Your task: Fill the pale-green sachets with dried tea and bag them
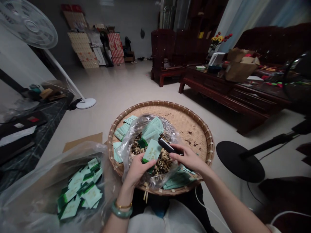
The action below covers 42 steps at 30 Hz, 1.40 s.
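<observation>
My left hand (136,169) is closed on a light green packet (152,150) with a dark green end and gold print. In my right hand (186,156) is a black handheld device (167,145) with a pale strip, perhaps a small sealer; its tip is close to the packet's upper right corner. Both hands are over an open clear plastic bag (173,126) of dark and pale loose dried material (163,163). More green packets (153,128) lie on top of that material. The bag rests in a round woven bamboo tray (194,119).
Flat green packets (178,180) lie along the tray's near and left sides. At lower left, a large clear bag (31,191) holds many filled packets (82,189). A white fan (86,103) stands at left, a black round stand base (240,161) at right. Beyond is a dark wooden table (233,94).
</observation>
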### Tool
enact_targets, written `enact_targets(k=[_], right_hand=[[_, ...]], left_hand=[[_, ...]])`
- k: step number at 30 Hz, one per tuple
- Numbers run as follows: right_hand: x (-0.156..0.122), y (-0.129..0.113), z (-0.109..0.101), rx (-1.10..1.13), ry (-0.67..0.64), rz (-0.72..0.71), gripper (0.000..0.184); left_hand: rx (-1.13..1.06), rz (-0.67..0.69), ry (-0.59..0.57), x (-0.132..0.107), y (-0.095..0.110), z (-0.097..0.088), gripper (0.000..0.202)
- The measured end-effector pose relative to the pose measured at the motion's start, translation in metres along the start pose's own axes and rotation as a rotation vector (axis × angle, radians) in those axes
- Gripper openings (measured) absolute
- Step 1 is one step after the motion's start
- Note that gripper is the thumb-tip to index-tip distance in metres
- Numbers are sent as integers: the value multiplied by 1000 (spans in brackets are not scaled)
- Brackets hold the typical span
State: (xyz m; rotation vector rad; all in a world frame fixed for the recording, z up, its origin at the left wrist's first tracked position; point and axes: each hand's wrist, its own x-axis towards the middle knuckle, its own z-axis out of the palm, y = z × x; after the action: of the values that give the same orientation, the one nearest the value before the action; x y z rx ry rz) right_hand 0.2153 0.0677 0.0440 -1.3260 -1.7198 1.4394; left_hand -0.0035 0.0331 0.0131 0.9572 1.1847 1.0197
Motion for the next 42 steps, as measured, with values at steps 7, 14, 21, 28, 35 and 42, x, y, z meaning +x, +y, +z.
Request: enact_targets(k=[7,14,21,28,35,42], right_hand=[[18,-17,9,-2,-24,0,45],[22,-13,9,-19,22,-40,44],[23,-14,7,82,27,26,49],[24,-10,-2,311,-132,113,45],[22,-2,-11,241,-84,75,43],[19,-8,4,145,9,48,46]], left_hand=[[93,22,-55,-3,4,9,33],[87,-63,-69,-6,1,-5,34],[33,-81,-33,-10,2,-14,33],[-25,-102,-24,-13,5,-20,38],[-50,-119,0,-13,4,-24,39],[15,-116,-14,-12,4,-20,39]])
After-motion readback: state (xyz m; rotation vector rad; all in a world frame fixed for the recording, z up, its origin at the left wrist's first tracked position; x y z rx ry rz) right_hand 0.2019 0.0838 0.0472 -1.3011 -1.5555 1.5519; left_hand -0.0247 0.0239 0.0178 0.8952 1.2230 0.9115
